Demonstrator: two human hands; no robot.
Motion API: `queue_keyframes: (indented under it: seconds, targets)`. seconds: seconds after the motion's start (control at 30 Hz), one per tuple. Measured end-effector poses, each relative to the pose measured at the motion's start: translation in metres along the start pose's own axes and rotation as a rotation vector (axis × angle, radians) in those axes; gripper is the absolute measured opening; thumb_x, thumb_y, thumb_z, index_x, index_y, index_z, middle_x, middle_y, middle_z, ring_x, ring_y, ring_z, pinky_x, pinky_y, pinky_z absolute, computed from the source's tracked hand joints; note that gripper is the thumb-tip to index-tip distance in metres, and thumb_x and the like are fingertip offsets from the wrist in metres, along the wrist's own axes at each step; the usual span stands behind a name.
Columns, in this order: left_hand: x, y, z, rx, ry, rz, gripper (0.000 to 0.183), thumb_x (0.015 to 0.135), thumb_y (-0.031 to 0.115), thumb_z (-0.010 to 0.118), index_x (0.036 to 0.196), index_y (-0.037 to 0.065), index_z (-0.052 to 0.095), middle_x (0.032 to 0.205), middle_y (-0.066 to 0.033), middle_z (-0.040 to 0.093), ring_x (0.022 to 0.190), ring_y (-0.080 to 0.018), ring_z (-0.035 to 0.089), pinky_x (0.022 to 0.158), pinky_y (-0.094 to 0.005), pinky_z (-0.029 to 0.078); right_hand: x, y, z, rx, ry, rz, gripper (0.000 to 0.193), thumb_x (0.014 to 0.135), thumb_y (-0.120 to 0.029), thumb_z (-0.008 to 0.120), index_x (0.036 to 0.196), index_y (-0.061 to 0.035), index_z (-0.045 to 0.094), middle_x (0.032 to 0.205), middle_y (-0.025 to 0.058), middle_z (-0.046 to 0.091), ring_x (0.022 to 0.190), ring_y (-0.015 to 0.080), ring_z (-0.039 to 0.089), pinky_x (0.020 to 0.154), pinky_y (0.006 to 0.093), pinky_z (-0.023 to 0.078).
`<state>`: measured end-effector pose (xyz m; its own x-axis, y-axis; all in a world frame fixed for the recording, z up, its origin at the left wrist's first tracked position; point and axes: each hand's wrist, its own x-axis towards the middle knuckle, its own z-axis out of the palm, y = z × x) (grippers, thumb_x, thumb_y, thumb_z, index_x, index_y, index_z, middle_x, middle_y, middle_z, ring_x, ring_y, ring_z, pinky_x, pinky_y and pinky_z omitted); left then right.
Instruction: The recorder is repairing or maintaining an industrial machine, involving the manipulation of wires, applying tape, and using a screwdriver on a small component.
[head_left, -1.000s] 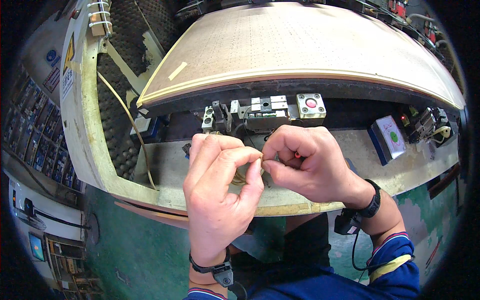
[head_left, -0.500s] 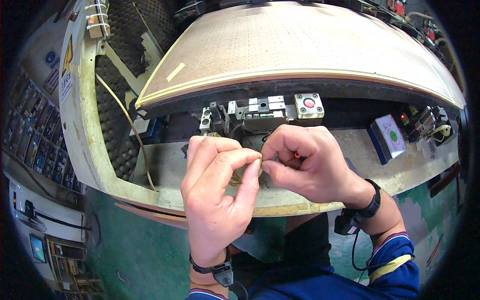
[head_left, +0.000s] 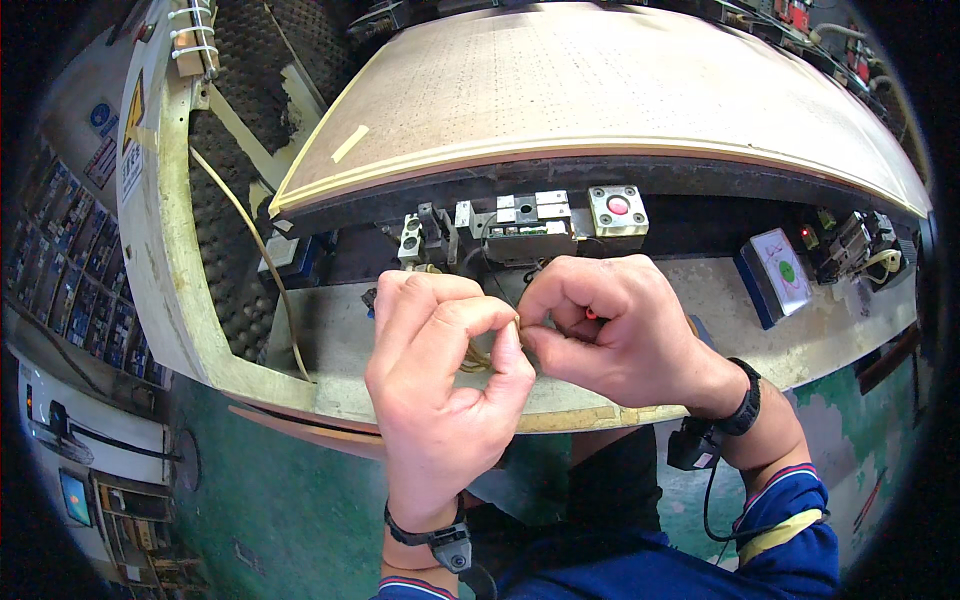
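The perforated board (head_left: 620,90) lies beyond the fingers; its far edge is hard to make out. The pale surface (head_left: 830,335) passes beneath the fingers, partly hidden by both hands. The left hand (head_left: 435,375) presses thumb and forefinger tips together; the right hand (head_left: 625,335) does likewise just beside it, remaining fingers curled. The blue-sided box (head_left: 776,275) stands well to the right of the fingers. The square metal block (head_left: 617,212) with its pinkish disc sits beyond the right fingers. The beige cable coil (head_left: 474,358) shows behind the left fingers, mostly covered. A red-ended object (head_left: 591,314) sits inside the right fingers, body concealed. The thin strand (head_left: 518,322) is between the fingertips; its ends cannot be distinguished.
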<state>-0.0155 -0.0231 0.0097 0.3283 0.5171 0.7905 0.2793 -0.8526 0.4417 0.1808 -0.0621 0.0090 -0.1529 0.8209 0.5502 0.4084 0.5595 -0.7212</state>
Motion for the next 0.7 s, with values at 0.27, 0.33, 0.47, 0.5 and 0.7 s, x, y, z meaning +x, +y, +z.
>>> queue_keyframes:
  seconds: [0.27,0.33,0.47,0.5,0.7]
  targets:
    - [-0.0021,-0.0022,-0.0007,-0.133,0.039,-0.075,0.022,0.081,-0.007,0.082,0.098,0.005,0.078,0.098,-0.0090,0.068,0.093,-0.0271,0.060,0.081,-0.0393,0.049,0.0005,-0.0016,-0.0023,0.043,-0.003,0.003,0.009,0.093,-0.005,0.080,0.096,-0.0050,0.071,0.062,0.0039,0.054,0.053,0.0140,0.051,0.052,0.0338,0.042]
    - [-0.0013,-0.0013,-0.0015,-0.122,0.031,-0.060,0.022,0.081,-0.007,0.083,0.099,0.005,0.078,0.098,-0.0090,0.068,0.093,-0.0271,0.060,0.080,-0.0391,0.049,0.0000,-0.0010,-0.0021,0.057,-0.001,0.025,0.009,0.094,-0.005,0.080,0.096,-0.0044,0.071,0.062,0.0034,0.054,0.054,0.0127,0.050,0.052,0.0335,0.041]
    - [-0.0015,-0.0023,-0.0016,-0.105,0.026,-0.038,0.024,0.079,-0.008,0.084,0.099,0.005,0.078,0.098,-0.0089,0.068,0.093,-0.0269,0.060,0.079,-0.0384,0.049,-0.0006,-0.0012,-0.0028,0.051,-0.013,0.034,0.009,0.094,-0.004,0.079,0.096,-0.0035,0.070,0.062,0.0030,0.054,0.055,0.0116,0.049,0.052,0.0326,0.041]
    - [-0.0014,-0.0031,-0.0014,-0.094,0.026,-0.030,0.025,0.078,-0.008,0.084,0.099,0.005,0.078,0.098,-0.0088,0.068,0.093,-0.0269,0.060,0.078,-0.0384,0.049,-0.0007,-0.0015,-0.0023,0.052,-0.009,0.033,0.009,0.094,-0.004,0.079,0.096,-0.0034,0.070,0.062,0.0031,0.054,0.055,0.0117,0.048,0.052,0.0326,0.041]
    - [0.0015,0.0014,-0.0025,-0.028,-0.016,-0.028,0.020,0.080,-0.007,0.079,0.098,0.002,0.077,0.098,-0.0086,0.067,0.095,-0.0254,0.061,0.084,-0.0367,0.049,0.0000,0.0011,-0.0015,0.018,0.002,0.004,0.010,0.092,-0.003,0.079,0.095,-0.0034,0.070,0.062,0.0057,0.054,0.053,0.0151,0.051,0.052,0.0345,0.042]
